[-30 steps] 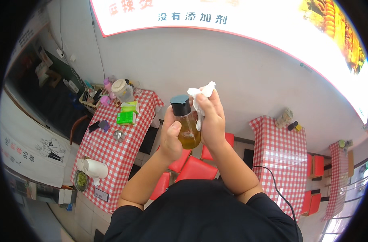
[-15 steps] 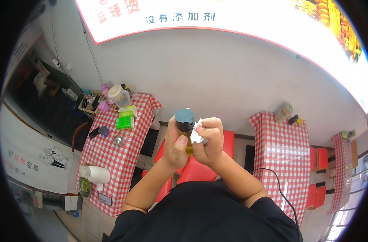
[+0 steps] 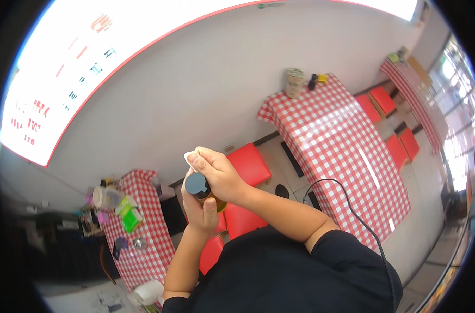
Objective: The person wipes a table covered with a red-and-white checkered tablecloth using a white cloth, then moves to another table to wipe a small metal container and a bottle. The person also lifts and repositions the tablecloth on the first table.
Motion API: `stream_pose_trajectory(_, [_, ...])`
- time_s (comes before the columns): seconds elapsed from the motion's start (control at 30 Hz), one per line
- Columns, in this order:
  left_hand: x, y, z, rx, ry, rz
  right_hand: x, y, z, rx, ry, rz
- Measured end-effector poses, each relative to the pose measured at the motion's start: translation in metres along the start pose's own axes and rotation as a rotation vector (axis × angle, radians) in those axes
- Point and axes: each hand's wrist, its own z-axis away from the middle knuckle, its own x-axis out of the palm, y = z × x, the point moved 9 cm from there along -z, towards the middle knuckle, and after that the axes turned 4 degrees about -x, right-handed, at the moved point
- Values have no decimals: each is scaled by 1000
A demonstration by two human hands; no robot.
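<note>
In front of my body, my left hand (image 3: 201,214) grips a bottle with yellowish contents and a dark blue-grey cap (image 3: 196,182). The cap points up toward me, and the fingers wrap round the bottle's left side. My right hand (image 3: 219,171) is closed on a crumpled white tissue (image 3: 188,156), of which only a small piece shows past the thumb. It lies against the far and right side of the bottle, just beyond the cap. Most of the bottle's body is hidden by both hands.
Red padded stools (image 3: 249,164) stand below my hands. At left, a checked table (image 3: 156,245) bears a jug, a green tissue pack (image 3: 130,221) and a white pitcher (image 3: 147,292). Another checked table (image 3: 347,151) stands right, with a tall container (image 3: 294,82). A black cable (image 3: 352,219) runs beside me.
My view has turned and tilted to the right. My right hand has moved with the tissue from the bottle's right side to its far side, over the cap's edge.
</note>
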Motion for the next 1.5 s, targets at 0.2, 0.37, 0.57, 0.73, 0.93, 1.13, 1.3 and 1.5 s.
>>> stream_pose_trajectory(0.2, [124, -80, -26, -180, -206, 239, -193, 30, 6, 89, 458, -69])
stream_pose_trajectory(0.37, [247, -143, -88, -250, -491, 140, -369, 48, 58, 157, 813, -40])
stream_pose_trajectory(0.57, [429, -222, -189, -153, -731, -76, -578, 81, 103, 238, 1081, 3])
stream_pose_trajectory(0.73, [554, -276, -269, 35, -895, -408, -698, 95, 96, 240, 1210, 124])
stream_pose_trajectory(0.93, [658, -322, -320, 459, -950, -647, -813, 94, 63, 295, 1252, 894])
stream_pose_trajectory(1.13, [693, -375, -330, 502, -1106, -981, -849, 77, -9, 418, 1103, 963])
stream_pose_trajectory(1.3, [709, -419, -336, 345, -1207, -1185, -872, 74, -61, 476, 964, 1094])
stream_pose_trajectory(1.5, [724, -446, -333, 319, -1258, -1267, -893, 79, -85, 447, 844, 1119])
